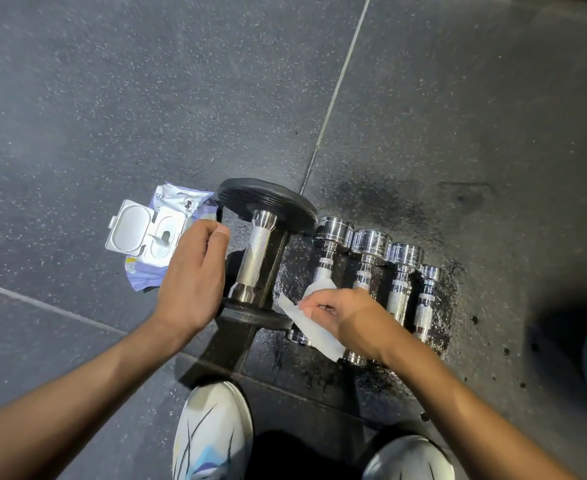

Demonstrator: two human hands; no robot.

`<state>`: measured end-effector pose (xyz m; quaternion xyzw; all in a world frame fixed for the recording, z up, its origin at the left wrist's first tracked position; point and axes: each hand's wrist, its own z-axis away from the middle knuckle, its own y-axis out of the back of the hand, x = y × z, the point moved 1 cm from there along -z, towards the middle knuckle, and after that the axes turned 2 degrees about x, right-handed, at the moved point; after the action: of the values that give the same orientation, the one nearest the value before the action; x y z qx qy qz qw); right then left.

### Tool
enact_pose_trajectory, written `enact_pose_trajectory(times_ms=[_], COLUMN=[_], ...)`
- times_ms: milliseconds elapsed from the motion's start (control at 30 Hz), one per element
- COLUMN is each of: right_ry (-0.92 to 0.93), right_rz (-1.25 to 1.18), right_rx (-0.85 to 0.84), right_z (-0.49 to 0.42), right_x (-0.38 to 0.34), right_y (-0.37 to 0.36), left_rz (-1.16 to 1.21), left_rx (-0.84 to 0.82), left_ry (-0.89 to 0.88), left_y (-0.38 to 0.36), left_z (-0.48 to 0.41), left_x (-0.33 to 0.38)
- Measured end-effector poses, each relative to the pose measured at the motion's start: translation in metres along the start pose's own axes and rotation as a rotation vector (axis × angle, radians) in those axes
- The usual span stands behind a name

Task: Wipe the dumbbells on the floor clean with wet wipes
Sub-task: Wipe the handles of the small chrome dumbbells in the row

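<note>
Here, the right hand (340,315) pinches a white wipe (319,330) between thumb and fingertips. It is held over the near end of the first of four small dumbbells (368,242), which lie side by side on the floor (77,98) beneath and just beyond that hand. The left hand (191,275) hovers with fingers curled and thumb against the forefinger; whether it holds anything cannot be told. Between the hands lies the big dumbbell (255,252), one black plate beyond the left thumb and the other beside the left wrist.

The wipe is thin, limp and probably damp, so it is best bunched against the palm. The small dumbbells are polished metal with round heads, so they are likely to roll and to be slippery when wet. Their cross-hatched handles offer the surest hold. The big dumbbell looks heavy and is better rolled by its cross-hatched handle than lifted.

Outside the left hand lies the pack of wipes (157,237), its lid flipped open. The print on its purple and white wrapper is too small to read, and no marking is legible on the dumbbells.
</note>
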<state>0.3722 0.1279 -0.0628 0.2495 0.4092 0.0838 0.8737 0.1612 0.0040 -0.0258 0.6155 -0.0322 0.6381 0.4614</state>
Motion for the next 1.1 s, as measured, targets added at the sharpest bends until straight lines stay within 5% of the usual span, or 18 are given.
enact_pose_trajectory(times_ms=[300,600,733,800,900,1100], right_ry=[0.067,0.103,0.191,0.147,0.077,0.214], right_rz=[0.327,-0.277,0.142,0.432,0.414,0.537], right_rx=[0.152,0.492,0.623,0.531,0.486,0.329], right_z=[0.036,0.019,-0.011,-0.025,-0.023,0.001], right_x=[-0.024,-0.016,-0.002,0.014,0.018,0.011], right_y=[-0.021,0.015,0.021,0.008,-0.002,-0.020], left_rz=[-0.010,-0.008,-0.009,-0.009,-0.008,-0.005], left_rx=[-0.003,0.002,0.000,0.000,-0.002,-0.008], left_ry=[-0.003,-0.024,-0.024,-0.021,-0.017,-0.016], left_y=[0.000,0.000,-0.001,-0.001,0.000,0.001], left_z=[0.001,-0.001,0.000,0.000,0.000,-0.001], left_x=[0.001,0.001,0.001,0.001,0.001,0.000])
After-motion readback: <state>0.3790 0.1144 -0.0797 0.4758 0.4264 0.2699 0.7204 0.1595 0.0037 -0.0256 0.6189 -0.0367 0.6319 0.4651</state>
